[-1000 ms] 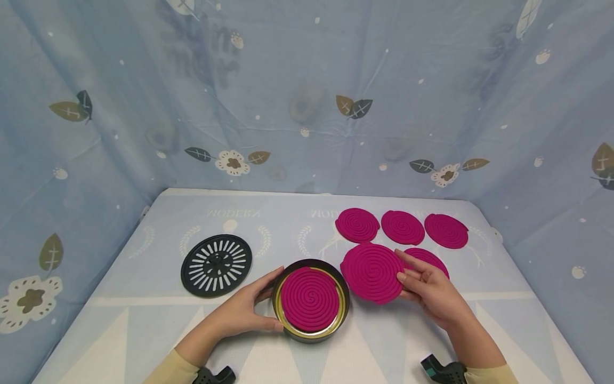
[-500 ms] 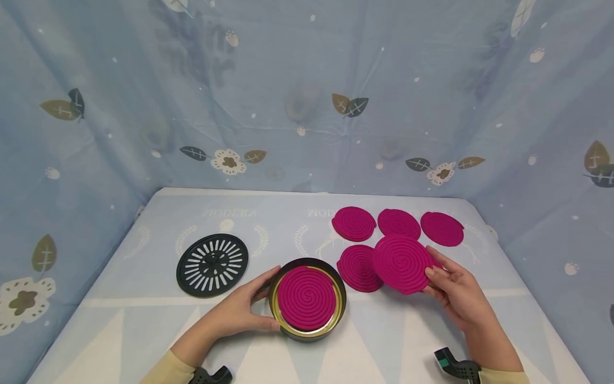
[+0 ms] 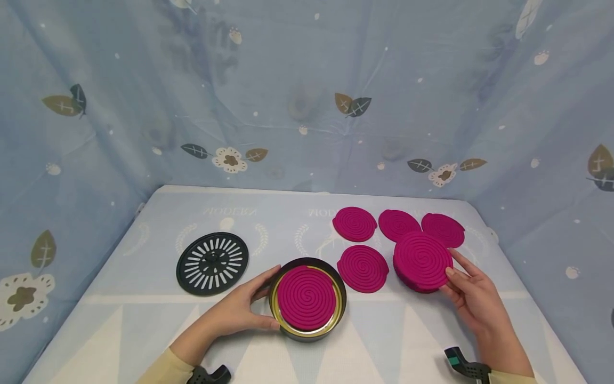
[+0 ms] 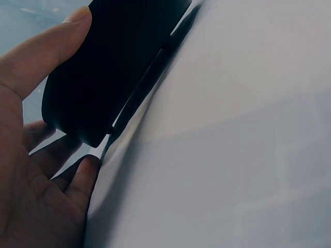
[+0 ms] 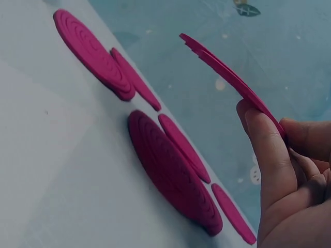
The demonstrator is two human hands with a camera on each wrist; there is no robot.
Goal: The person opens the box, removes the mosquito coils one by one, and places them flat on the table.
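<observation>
My left hand [image 3: 242,313] holds the side of a round black tin [image 3: 312,337] with a gold-coloured inside. Its thumb presses the tin's wall in the left wrist view. A magenta mosquito coil [image 3: 307,298] lies flat inside the tin. My right hand [image 3: 479,301] pinches another magenta mosquito coil [image 3: 423,260] by its right edge between thumb and fingers. In the right wrist view this held coil [image 5: 230,77] is tilted and raised off the table. Beneath it lies a further coil [image 5: 170,173], mostly hidden in the head view.
Three coils lie in the far row: left [image 3: 355,224], middle [image 3: 399,225] and right [image 3: 443,230]. One more coil [image 3: 363,269] lies right of the tin. A black slotted lid [image 3: 212,263] rests at the left. A patterned cloth [image 3: 307,106] hangs behind the table.
My right hand has moved rightward with the held coil, from over the near-row left coil to over the right one. My left hand stays on the tin.
</observation>
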